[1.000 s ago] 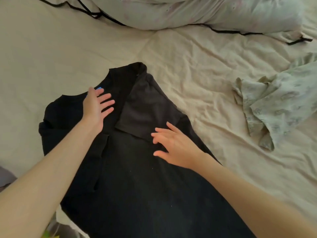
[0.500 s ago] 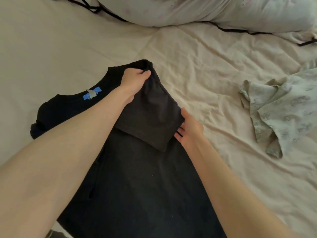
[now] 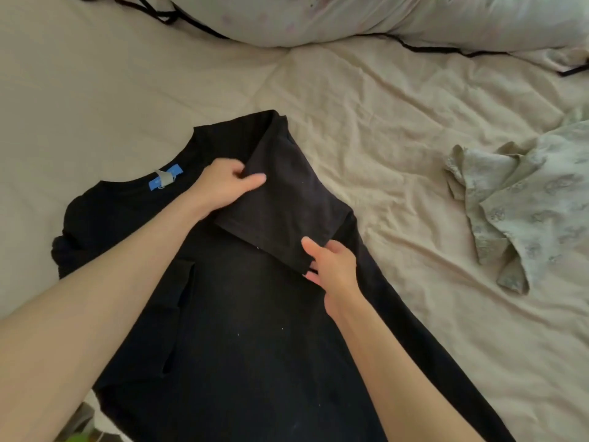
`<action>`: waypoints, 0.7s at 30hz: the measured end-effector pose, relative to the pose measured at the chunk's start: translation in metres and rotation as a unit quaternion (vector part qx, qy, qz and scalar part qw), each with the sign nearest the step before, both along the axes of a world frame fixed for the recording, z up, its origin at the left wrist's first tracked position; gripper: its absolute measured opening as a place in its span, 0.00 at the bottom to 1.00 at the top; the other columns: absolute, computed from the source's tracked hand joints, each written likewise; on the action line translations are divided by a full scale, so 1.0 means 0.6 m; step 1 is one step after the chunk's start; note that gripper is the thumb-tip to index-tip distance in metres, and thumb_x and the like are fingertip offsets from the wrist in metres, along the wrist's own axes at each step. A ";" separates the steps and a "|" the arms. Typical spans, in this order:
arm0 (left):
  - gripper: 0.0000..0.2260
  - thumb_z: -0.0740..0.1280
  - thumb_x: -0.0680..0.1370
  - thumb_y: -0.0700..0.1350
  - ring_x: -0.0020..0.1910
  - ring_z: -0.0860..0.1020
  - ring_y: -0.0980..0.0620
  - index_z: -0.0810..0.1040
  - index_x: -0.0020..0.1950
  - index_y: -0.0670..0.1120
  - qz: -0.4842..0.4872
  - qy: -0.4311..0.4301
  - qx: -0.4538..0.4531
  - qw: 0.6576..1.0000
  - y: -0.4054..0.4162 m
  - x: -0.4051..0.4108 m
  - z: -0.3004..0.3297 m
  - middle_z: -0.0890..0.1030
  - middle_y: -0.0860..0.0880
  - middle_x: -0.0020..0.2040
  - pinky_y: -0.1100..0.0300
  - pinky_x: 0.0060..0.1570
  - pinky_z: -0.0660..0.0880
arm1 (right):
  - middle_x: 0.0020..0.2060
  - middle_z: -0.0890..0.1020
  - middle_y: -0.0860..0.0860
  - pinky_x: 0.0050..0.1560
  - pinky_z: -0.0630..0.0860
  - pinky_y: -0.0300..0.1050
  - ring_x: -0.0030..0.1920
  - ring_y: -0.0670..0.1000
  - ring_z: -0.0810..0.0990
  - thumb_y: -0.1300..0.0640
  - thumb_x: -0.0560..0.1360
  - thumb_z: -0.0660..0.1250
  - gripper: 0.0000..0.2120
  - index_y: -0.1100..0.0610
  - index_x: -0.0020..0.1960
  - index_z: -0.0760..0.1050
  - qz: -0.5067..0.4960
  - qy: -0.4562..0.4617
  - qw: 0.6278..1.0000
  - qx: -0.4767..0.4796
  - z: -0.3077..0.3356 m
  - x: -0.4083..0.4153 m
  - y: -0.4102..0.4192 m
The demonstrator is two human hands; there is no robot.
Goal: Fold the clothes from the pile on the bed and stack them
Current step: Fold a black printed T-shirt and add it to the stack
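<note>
While only the head view is given, it shows the relation plainly enough: the shirt [image 3: 242,314] lies flat on the bed [image 3: 95,90] straight ahead of the person, its long axis running from the collar, far and slightly left, down toward the near edge of the picture. The blue label [image 3: 165,180] marks the neck end, so the shirt points away from the person. Its right sleeve [image 3: 280,202] is turned in over the chest, lying on a slant from the far shoulder down toward the shirt's right edge.

Both hands are on that sleeve. The left hand [image 3: 228,185] pinches the sleeve's inner edge beside the label, thumb on top of the cloth. The right hand [image 3: 331,266] grips the sleeve's lower corner at the shirt's right side, fingers curled under the hem. Neither is clearly nearer; they hold opposite ends of the fold.

Right of the shirt and well apart lies a crumpled pale garment [image 3: 522,202], not yet folded. Beyond the collar lies a pillow [image 3: 350,17].
</note>
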State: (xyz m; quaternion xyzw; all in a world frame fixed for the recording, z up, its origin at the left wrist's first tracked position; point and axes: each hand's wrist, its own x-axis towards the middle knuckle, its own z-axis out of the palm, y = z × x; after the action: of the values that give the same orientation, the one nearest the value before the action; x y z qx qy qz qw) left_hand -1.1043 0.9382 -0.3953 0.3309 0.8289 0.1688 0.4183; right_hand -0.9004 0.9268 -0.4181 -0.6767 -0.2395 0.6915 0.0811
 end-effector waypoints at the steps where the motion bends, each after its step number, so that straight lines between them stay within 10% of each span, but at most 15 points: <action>1: 0.16 0.67 0.76 0.54 0.50 0.78 0.49 0.77 0.54 0.42 -0.015 0.007 -0.016 1.000 -0.015 0.000 0.000 0.79 0.47 0.49 0.59 0.47 0.73 | 0.46 0.80 0.51 0.49 0.79 0.45 0.46 0.49 0.79 0.56 0.75 0.69 0.03 0.52 0.46 0.75 -0.007 0.003 1.000 -0.006 0.001 0.004 -0.007; 6: 0.18 0.67 0.76 0.52 0.49 0.76 0.49 0.72 0.62 0.44 -0.021 0.116 0.022 0.993 -0.044 0.009 0.000 0.77 0.46 0.49 0.55 0.49 0.72 | 0.39 0.79 0.53 0.34 0.79 0.39 0.43 0.53 0.84 0.57 0.76 0.68 0.07 0.51 0.42 0.71 -0.033 0.020 0.999 0.028 0.004 0.019 -0.022; 13: 0.22 0.66 0.77 0.41 0.60 0.73 0.48 0.66 0.70 0.45 -0.029 0.267 0.099 0.958 -0.153 0.031 0.016 0.73 0.45 0.63 0.57 0.55 0.69 | 0.42 0.79 0.45 0.46 0.74 0.42 0.46 0.47 0.80 0.53 0.76 0.67 0.10 0.55 0.55 0.73 0.128 -0.172 0.960 0.180 0.004 0.041 -0.036; 21: 0.19 0.61 0.79 0.39 0.68 0.67 0.43 0.66 0.69 0.42 0.117 0.284 0.075 0.949 -0.405 0.008 0.028 0.69 0.40 0.68 0.49 0.66 0.64 | 0.72 0.67 0.52 0.72 0.58 0.51 0.74 0.52 0.60 0.51 0.79 0.61 0.22 0.55 0.72 0.65 0.505 -0.209 0.698 0.463 0.046 0.032 -0.154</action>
State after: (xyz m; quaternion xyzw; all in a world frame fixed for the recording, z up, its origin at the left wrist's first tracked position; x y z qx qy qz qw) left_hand -1.0997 0.6950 -0.3787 0.2967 0.9311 0.1773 0.1168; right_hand -0.8810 0.8344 -0.3904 -0.4581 -0.8461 0.2710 -0.0296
